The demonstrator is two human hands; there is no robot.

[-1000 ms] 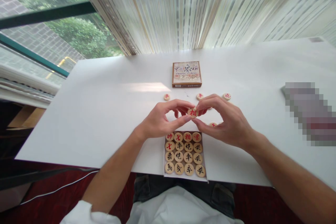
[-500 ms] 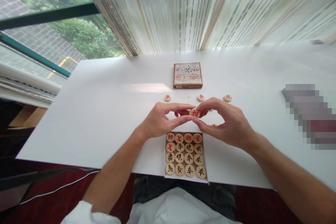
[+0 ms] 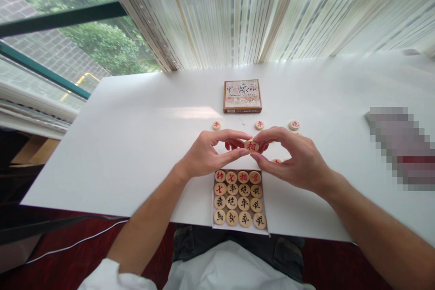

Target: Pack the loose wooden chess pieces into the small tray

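Note:
Between my two hands is a round wooden Chinese chess piece [image 3: 251,146] with a red character facing up toward me. My left hand [image 3: 212,152] pinches its left edge with thumb and fingers. From the other side my right hand [image 3: 288,154] grips the right edge the same way. Just below them, at the table's near edge, sits a shallow white tray [image 3: 213,210] filled with rows of chess pieces, red characters at the top and black ones further down. Another red piece [image 3: 277,161] lies partly hidden behind my right hand.
Beyond my hands lie loose red pieces: one at left [image 3: 216,125], one in the middle [image 3: 259,125] and one at right [image 3: 294,125]. A Chinese chess box [image 3: 242,96] lies behind them on the white table [image 3: 136,145]. A blurred-out object [image 3: 404,149] is at right.
Both hands keep the piece in almost the same place. The whole view has shifted very slightly; otherwise nothing has visibly moved.

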